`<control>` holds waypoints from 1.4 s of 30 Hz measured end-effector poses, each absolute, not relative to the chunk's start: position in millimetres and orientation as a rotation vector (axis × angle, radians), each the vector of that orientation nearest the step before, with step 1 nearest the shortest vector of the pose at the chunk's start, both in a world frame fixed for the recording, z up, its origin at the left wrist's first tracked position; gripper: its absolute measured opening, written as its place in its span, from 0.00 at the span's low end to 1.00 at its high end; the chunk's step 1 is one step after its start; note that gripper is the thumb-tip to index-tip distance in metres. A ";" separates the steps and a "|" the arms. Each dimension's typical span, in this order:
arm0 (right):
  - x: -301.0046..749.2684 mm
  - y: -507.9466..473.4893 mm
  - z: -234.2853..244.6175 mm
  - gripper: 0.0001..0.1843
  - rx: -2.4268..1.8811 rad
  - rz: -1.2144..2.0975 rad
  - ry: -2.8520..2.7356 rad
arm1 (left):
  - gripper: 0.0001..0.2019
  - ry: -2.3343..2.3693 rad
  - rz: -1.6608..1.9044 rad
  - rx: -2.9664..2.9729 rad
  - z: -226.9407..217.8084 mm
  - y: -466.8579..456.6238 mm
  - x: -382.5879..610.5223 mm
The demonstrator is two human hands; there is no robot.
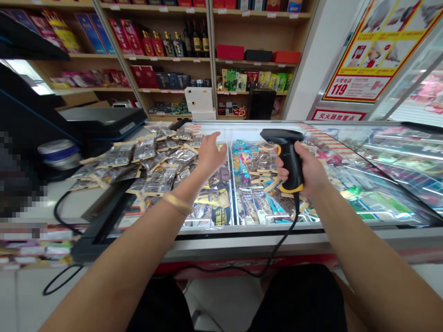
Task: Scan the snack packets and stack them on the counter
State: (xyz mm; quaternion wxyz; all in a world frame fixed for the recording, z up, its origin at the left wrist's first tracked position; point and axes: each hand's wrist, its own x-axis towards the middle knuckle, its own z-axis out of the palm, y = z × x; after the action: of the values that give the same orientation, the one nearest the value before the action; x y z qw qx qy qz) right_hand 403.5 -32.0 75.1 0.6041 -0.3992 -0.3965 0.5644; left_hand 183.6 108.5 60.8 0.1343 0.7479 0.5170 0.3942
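My right hand (308,173) is wrapped round the grip of a black and yellow barcode scanner (287,154), held upright over the glass lid of a chest freezer (277,230). Its black cable hangs down in front of the freezer. My left hand (210,154) reaches forward with fingers stretched out, empty, just right of a heap of several clear snack packets (148,159) spread over the freezer's left lid. A band sits on my left wrist.
Ice cream packs show through the freezer glass (363,180). A black till machine (100,121) and a tape roll (58,152) stand at the left. Wooden shelves (211,60) with bottles and boxes line the back wall. A red and yellow poster (377,50) hangs at the right.
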 end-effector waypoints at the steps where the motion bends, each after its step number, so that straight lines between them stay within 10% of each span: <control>1: 391.1 -25.7 75.6 0.22 -0.919 1.345 -0.915 | 0.25 1.540 1.170 2.151 60.6 114.7 165.6; 25: 301.9 15.6 40.8 0.24 -0.942 1.657 -0.911 | 0.33 1.649 1.261 2.184 45.2 121.8 82.0; 42: 298.4 7.5 43.7 0.27 -0.972 1.723 -0.956 | 0.09 1.223 1.724 1.522 28.3 143.8 83.0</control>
State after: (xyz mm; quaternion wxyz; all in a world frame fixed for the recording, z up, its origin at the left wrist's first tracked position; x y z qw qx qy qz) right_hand 298.4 7.5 43.7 0.4548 -0.3938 -0.3875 0.6985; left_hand 83.0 143.8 28.3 0.2653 0.5634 0.4527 0.6382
